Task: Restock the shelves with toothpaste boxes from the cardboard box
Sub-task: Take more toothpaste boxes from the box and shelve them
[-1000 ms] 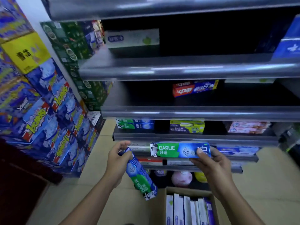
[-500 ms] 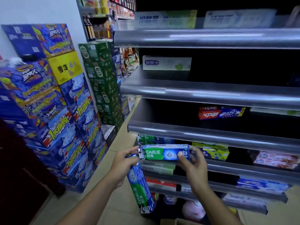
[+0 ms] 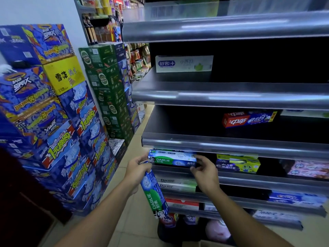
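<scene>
My left hand (image 3: 137, 168) grips the top end of a blue-and-green Darlie toothpaste box (image 3: 154, 191) that hangs downward, tilted. A second Darlie box (image 3: 171, 158) lies level at the left front of a shelf, just under the grey shelf rail (image 3: 231, 146). My right hand (image 3: 204, 169) pinches its right end with curled fingers. My left hand's fingertips touch its left end. The cardboard box is out of sight below the frame.
The shelves hold few items: a white box (image 3: 184, 63), a red-and-blue box (image 3: 249, 119), a green-and-purple box (image 3: 237, 163) right of my hand, and "Doctor" boxes (image 3: 175, 183) one tier lower. Stacked blue drink cartons (image 3: 53, 122) and green cartons (image 3: 108, 90) line the left of the tiled aisle.
My view has lifted and the cardboard box has dropped out of sight. Both hands rose toward the shelf, carrying the level Darlie box up to the shelf's front under the rail.
</scene>
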{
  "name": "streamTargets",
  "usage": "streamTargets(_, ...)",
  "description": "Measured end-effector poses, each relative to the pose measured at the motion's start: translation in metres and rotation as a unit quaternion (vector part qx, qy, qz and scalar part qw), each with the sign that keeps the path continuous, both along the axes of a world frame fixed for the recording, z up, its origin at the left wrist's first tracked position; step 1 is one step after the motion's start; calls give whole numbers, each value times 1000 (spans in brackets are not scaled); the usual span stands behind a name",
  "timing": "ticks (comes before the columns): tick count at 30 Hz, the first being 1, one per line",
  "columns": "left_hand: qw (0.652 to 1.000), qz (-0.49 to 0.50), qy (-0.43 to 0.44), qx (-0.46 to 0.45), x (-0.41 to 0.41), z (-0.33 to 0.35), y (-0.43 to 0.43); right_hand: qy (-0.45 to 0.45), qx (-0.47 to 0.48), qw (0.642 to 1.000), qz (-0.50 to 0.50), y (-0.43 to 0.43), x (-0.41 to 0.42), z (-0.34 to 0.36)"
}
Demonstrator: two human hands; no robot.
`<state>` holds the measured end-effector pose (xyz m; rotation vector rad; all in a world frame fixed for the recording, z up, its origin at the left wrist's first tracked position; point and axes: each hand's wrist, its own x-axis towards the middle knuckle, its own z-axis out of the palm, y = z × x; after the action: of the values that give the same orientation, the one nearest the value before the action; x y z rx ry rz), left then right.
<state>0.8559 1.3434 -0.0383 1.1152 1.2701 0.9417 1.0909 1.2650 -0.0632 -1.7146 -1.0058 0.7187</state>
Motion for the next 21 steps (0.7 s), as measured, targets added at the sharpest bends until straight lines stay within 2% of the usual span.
streamTargets(10, 997, -57, 39, -29, 9, -16, 3, -52, -87, 994, 39, 8, 3, -7)
streamTargets(16, 998, 39, -19, -40, 8, -9, 0, -40, -36, 999, 7, -11, 2, 1)
streamTargets(18, 997, 47, -33, -42, 11, -2, -5, -4, -16, 999, 50, -18, -4, 6)
streamTargets(21, 997, 7, -56, -51, 26, 11, -19, 30, -21, 982, 186, -27, -24, 18)
